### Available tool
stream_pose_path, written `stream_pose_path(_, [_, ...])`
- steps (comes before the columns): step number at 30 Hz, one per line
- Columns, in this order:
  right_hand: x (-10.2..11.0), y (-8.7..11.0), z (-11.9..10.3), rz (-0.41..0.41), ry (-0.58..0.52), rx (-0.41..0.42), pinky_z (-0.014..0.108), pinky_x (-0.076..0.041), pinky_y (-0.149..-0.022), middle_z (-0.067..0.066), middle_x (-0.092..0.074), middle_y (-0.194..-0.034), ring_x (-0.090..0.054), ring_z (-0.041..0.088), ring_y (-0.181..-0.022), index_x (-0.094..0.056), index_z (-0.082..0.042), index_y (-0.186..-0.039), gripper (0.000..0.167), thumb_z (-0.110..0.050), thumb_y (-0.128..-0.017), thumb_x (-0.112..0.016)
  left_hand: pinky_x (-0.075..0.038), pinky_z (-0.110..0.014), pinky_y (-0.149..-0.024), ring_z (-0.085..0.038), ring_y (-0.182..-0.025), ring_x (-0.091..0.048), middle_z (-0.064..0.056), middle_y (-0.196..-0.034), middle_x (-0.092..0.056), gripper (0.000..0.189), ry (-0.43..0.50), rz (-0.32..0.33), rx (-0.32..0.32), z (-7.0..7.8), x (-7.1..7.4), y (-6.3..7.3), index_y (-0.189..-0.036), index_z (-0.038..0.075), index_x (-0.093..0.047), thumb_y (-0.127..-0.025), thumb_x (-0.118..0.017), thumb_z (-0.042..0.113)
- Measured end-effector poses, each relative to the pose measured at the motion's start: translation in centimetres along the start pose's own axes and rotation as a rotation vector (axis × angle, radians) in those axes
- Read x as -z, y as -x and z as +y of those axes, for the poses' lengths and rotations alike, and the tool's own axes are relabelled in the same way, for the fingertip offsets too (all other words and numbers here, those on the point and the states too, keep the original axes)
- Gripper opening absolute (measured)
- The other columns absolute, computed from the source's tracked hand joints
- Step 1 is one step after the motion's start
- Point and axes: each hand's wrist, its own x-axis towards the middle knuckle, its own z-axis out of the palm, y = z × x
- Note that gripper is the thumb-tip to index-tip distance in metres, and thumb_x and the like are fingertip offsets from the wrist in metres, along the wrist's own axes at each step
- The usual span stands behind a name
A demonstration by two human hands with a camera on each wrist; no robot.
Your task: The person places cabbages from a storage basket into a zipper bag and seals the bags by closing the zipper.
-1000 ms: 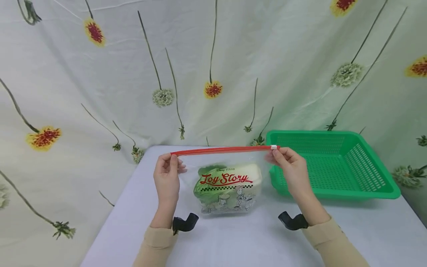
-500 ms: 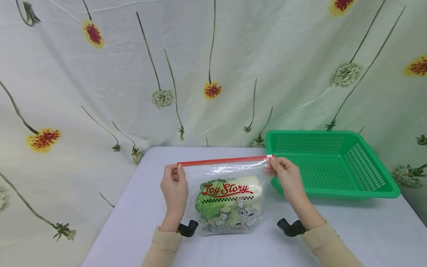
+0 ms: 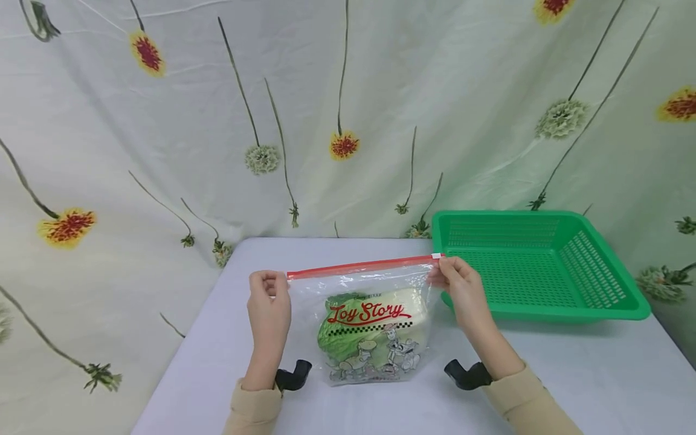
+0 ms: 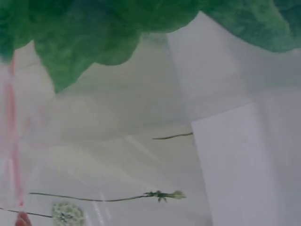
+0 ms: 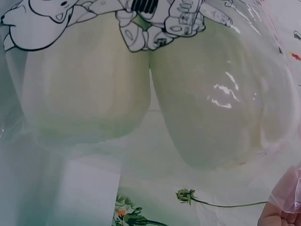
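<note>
A clear slider zip bag (image 3: 361, 365) stands upright over the table at the centre, printed in red lettering and cartoon figures. Leafy green, white-stemmed napa cabbage (image 3: 339, 338) shows through it; its leaves (image 4: 108, 33) hang across the top of the left wrist view and pale stem ends (image 5: 89, 89) fill the right wrist view. My right hand (image 3: 464, 290) pinches the bag's upper right corner, beside the white slider (image 3: 437, 255). Just past the left end of the red zip strip (image 3: 359, 267), my left hand (image 3: 269, 311) has loosely curled fingers, apparently off the strip.
A green plastic basket (image 3: 549, 314) stands on the right of the white-covered table (image 3: 217, 362), close behind my right hand. Behind the table hangs a flower-printed cloth (image 3: 304, 193). Black wrist cameras (image 3: 293, 374) sit on both wrists.
Both hands have brought the bag lower and nearer. In the last half second the left hand has slid leftward off the strip, and the strip's left end has dipped. The right hand keeps its pinch.
</note>
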Motion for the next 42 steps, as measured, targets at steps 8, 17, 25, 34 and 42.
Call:
stream_pose_path(8, [-0.4, 0.5, -0.1, -0.012, 0.01, -0.006, 0.021, -0.053, -0.081, -0.012, -0.064, -0.077, -0.064, 0.006, -0.078, -0.057, -0.008, -0.092, 0.019, -0.019, -0.104, -0.047, -0.049, -0.039, -0.082, -0.027, -0.1, -0.059, -0.012, -0.111, -0.066, 0.022, -0.038, -0.279, -0.338, 7.5, -0.6, 0.3, -0.115, 0.003, -0.065, -0.095, -0.061, 0.012])
stream_pose_path(17, [-0.8, 1.1, -0.2, -0.046, -0.053, 0.083, 0.02, -0.053, -0.08, -0.011, -0.064, -0.079, -0.062, 0.005, -0.079, -0.058, -0.012, -0.084, 0.02, -0.013, -0.103, -0.049, -0.049, -0.038, -0.1, -0.022, -0.121, -0.059, -0.004, -0.124, -0.068, 0.027, -0.165, -0.779, -0.462, 13.8, -7.4, 1.8, -0.118, 0.012, -0.071, -0.099, -0.058, 0.025])
stream_pose_path(25, [-0.5, 1.1, 0.4, -0.054, -0.047, 0.14, 0.023, -0.055, -0.081, -0.011, -0.065, -0.082, -0.065, 0.005, -0.081, -0.058, -0.009, -0.084, 0.022, -0.011, -0.103, -0.047, -0.051, -0.024, -0.067, -0.013, -0.085, -0.064, 0.001, -0.103, -0.072, 0.019, -0.127, -0.824, -0.35, 13.6, -9.9, 1.9, -0.101, 0.015, -0.076, -0.097, -0.063, 0.029])
stream_pose_path(34, [-1.1, 1.5, 0.6, 0.009, -0.004, 0.169, 0.025, -0.054, -0.082, -0.012, -0.065, -0.083, -0.065, 0.007, -0.082, -0.059, 0.0, -0.093, 0.02, -0.013, -0.103, -0.048, -0.043, -0.021, -0.057, -0.009, -0.07, -0.055, 0.004, -0.098, -0.069, 0.014, -0.168, -0.775, -0.36, 13.2, -9.7, 2.2, -0.096, 0.018, -0.073, -0.095, -0.065, 0.03])
stream_pose_path(42, [-1.5, 1.8, 1.1, 0.077, -0.006, 0.252, 0.023, -0.054, -0.081, -0.012, -0.067, -0.082, -0.067, 0.006, -0.078, -0.06, 0.006, -0.094, 0.022, -0.012, -0.102, -0.05, -0.044, -0.023, -0.062, -0.012, -0.073, -0.054, 0.003, -0.089, -0.064, 0.009, -0.158, -0.729, -0.443, 12.3, -8.4, 2.3, -0.092, 0.015, -0.07, -0.094, -0.067, 0.024])
